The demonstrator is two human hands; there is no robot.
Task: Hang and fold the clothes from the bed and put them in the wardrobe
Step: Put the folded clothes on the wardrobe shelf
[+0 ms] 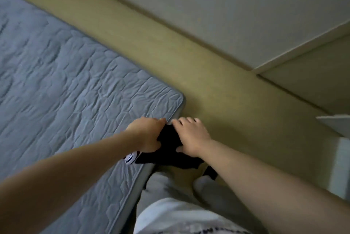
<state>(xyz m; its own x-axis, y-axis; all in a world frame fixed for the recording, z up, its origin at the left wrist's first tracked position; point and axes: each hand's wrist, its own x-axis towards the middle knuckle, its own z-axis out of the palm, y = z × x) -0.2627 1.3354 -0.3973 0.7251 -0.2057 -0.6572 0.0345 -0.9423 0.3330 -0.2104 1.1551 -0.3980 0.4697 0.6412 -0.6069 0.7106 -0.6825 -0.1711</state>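
Observation:
A small black garment [171, 150] with a white printed patch at its left end hangs between my two hands, over the near right corner of the bed [75, 74]. My left hand [146, 133] grips its left side with curled fingers. My right hand [191, 135] holds its right side, thumb under the cloth. Part of the black cloth droops below my right forearm. The bed has a blue-grey quilted cover and bears no other clothes in view.
Yellowish floor [189, 67] runs between the bed and a white wall or wardrobe panel [227, 6] at the top right. A white edge [335, 122] juts in at the right. My grey trouser legs stand beside the bed's edge.

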